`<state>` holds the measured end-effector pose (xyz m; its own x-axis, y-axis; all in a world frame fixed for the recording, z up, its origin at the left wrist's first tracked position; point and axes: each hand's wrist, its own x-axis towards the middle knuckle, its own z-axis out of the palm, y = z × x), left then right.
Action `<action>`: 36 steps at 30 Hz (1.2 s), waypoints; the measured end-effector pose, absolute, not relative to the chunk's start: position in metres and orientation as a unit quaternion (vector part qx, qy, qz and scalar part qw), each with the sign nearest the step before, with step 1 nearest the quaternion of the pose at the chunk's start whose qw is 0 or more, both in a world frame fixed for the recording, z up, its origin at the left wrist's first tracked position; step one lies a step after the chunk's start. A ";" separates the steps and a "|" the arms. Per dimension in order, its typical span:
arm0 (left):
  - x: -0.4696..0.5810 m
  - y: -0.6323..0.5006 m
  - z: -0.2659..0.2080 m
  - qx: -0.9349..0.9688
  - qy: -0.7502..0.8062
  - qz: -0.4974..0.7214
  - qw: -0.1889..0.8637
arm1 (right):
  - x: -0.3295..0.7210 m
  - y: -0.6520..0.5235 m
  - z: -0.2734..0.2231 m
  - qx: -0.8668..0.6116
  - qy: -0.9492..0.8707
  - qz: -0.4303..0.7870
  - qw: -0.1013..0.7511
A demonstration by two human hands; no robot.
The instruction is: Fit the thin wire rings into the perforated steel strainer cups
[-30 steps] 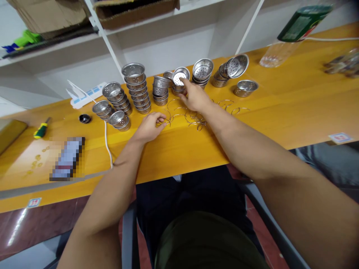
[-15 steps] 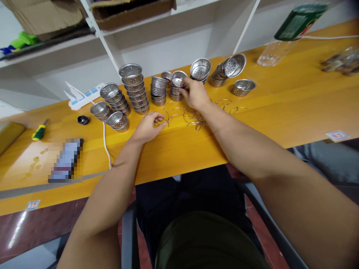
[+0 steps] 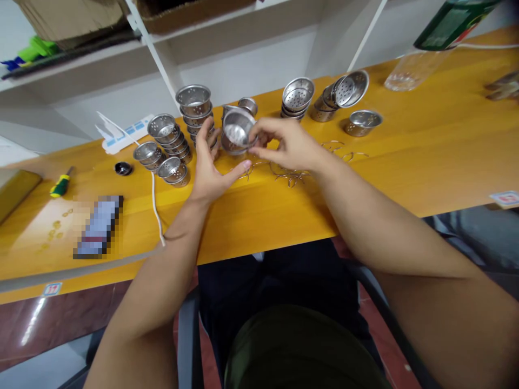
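Metal shines in the upper middle of the frame, where tilted cups (image 3: 238, 131), slightly blurred, face their open mouths toward the camera. At their right edge, the right hand (image 3: 284, 141) has its thumb and fingertips pinched on the rim. To their left, the left hand (image 3: 213, 170) is wide open, thumb spread from the fingers; whether it touches the cups I cannot tell. Its fingertips overlap a tall stack (image 3: 193, 101) in view. Thin wire rings (image 3: 291, 175) lie below the right hand, near the centre. Shorter stacked cups (image 3: 298, 96) stand at upper right of centre, and one single cup (image 3: 362, 124) sits farther right on the yellow table (image 3: 259, 227).
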<state>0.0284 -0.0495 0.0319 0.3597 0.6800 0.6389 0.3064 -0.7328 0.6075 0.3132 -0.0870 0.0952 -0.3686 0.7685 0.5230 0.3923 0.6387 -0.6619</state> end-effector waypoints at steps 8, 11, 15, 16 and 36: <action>0.020 -0.030 0.013 0.805 0.240 0.480 0.253 | 0.302 -0.082 0.072 -0.207 -0.856 0.275 0.385; 0.021 -0.026 0.012 0.796 0.228 0.501 0.250 | 0.307 -0.078 0.069 -0.197 -0.841 0.302 0.405; 0.024 -0.027 0.013 0.784 0.220 0.516 0.266 | 0.315 -0.068 0.063 -0.216 -0.822 0.329 0.413; 0.024 -0.027 0.012 0.781 0.218 0.518 0.272 | 0.315 -0.066 0.060 -0.214 -0.822 0.335 0.408; 0.025 -0.024 0.010 0.758 0.264 0.555 0.216 | 0.337 -0.050 0.066 -0.476 -0.765 0.195 0.388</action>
<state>0.0248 -0.0235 0.0104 0.2433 0.6409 0.7281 0.1612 -0.7669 0.6212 0.3371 -0.0504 0.0659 -0.2457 0.8792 0.4082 0.5764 0.4711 -0.6677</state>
